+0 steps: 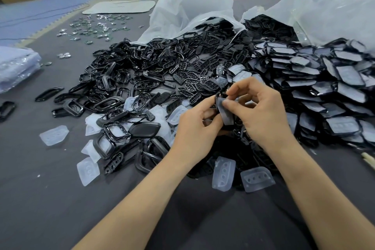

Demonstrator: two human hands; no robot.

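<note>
Both my hands meet above the middle of a dark grey table point(40, 199). My left hand point(196, 128) grips a small black key-fob part point(226, 114) from the left, fingers curled round it. My right hand point(261, 111) pinches the same part from above and the right with thumb and forefinger. The part carries a pale translucent film or pad on its face. How the pieces fit together is hidden by my fingers.
A heap of black plastic frames point(125, 87) spreads at left and centre. Stacked film-covered black pieces point(324, 87) lie at right. Translucent button pads point(223, 172) lie near the front. White plastic bags point(192, 12) stand behind; small shiny parts point(97, 28) lie at the far left.
</note>
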